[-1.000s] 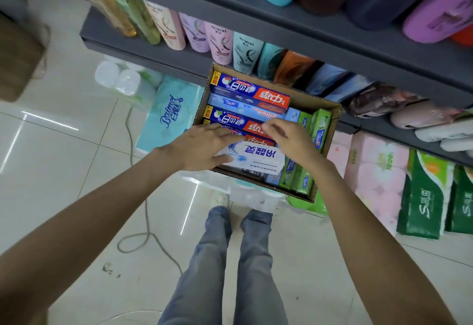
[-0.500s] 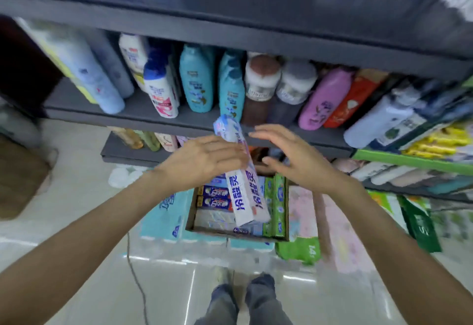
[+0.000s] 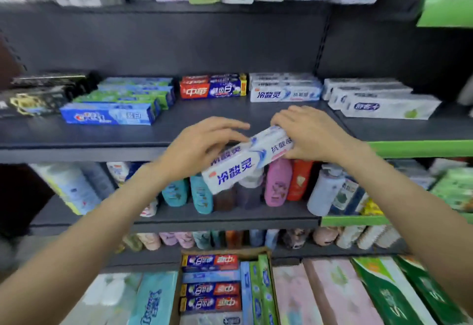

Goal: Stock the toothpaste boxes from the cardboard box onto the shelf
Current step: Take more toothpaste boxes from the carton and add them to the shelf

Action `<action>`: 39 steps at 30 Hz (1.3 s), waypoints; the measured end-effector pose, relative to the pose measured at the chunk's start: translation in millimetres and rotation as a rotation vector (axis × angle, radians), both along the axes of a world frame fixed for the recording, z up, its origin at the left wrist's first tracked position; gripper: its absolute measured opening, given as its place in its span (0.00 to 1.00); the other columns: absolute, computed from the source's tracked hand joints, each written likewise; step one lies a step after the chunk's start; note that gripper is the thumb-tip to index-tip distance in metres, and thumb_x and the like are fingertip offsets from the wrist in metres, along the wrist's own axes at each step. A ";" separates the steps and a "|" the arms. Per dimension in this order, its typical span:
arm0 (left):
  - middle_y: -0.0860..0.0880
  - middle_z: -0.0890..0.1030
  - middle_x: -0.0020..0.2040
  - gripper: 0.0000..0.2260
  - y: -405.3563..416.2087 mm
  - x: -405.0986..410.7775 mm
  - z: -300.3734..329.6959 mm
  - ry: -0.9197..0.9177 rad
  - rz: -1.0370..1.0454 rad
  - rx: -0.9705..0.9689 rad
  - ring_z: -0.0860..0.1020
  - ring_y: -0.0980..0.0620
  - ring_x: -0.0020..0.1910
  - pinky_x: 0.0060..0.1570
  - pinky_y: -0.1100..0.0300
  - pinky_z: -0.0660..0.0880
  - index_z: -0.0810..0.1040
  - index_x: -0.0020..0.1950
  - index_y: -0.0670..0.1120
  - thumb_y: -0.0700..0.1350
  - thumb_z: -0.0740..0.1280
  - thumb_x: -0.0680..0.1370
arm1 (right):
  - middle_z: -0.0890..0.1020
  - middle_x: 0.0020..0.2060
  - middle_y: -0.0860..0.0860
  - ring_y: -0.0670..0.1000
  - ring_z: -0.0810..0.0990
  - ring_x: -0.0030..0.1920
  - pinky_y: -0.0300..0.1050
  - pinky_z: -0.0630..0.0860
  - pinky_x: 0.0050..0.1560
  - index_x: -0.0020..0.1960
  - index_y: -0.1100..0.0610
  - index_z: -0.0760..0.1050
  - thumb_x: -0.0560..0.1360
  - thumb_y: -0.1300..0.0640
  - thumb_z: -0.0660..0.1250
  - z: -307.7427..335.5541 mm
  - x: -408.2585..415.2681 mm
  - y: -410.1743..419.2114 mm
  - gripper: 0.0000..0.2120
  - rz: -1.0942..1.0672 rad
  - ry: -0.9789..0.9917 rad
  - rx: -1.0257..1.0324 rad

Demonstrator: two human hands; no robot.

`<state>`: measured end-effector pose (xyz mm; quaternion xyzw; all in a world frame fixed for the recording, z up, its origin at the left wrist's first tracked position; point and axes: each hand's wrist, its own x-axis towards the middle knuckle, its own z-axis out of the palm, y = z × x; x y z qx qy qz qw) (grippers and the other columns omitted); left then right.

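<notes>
- Your left hand and right hand both curl round a white toothpaste box, tilted, held before the shelf edge.
- Stacked white boxes sit behind; red-blue ones beside.
- The cardboard box waits below.

Left hand, right hand: bare; forearms bare, apparently sleeveless to frame edge.

Both bare arms reach forward and up, converging. The left hand curls its fingers over the near end of a white box. The right hand grips the box's far end, knuckles up.
</notes>
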<state>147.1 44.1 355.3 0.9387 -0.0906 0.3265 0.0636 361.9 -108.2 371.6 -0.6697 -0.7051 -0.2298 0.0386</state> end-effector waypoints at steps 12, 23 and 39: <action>0.47 0.78 0.61 0.24 76.9 166.6 11.5 0.279 0.524 -0.496 0.74 0.54 0.48 0.48 0.62 0.68 0.71 0.67 0.46 0.47 0.72 0.73 | 0.70 0.63 0.57 0.58 0.68 0.62 0.53 0.67 0.62 0.69 0.59 0.64 0.78 0.52 0.61 5.2 149.1 54.3 0.21 -0.388 0.143 -0.013; 0.53 0.80 0.57 0.17 39.4 141.3 -11.7 -0.108 0.613 -0.762 0.78 0.55 0.55 0.59 0.54 0.73 0.73 0.63 0.48 0.46 0.68 0.75 | 0.79 0.55 0.54 0.58 0.76 0.56 0.51 0.69 0.56 0.60 0.56 0.76 0.76 0.57 0.61 -27.3 91.0 32.9 0.14 -0.120 0.330 0.302; 0.51 0.82 0.51 0.15 -49.9 -96.5 -251.5 0.726 0.830 -0.660 0.79 0.48 0.52 0.49 0.56 0.75 0.79 0.55 0.49 0.51 0.59 0.74 | 0.82 0.41 0.50 0.55 0.80 0.43 0.48 0.77 0.43 0.48 0.54 0.79 0.73 0.58 0.61 -249.6 -101.3 -25.6 0.10 -0.047 0.610 -0.188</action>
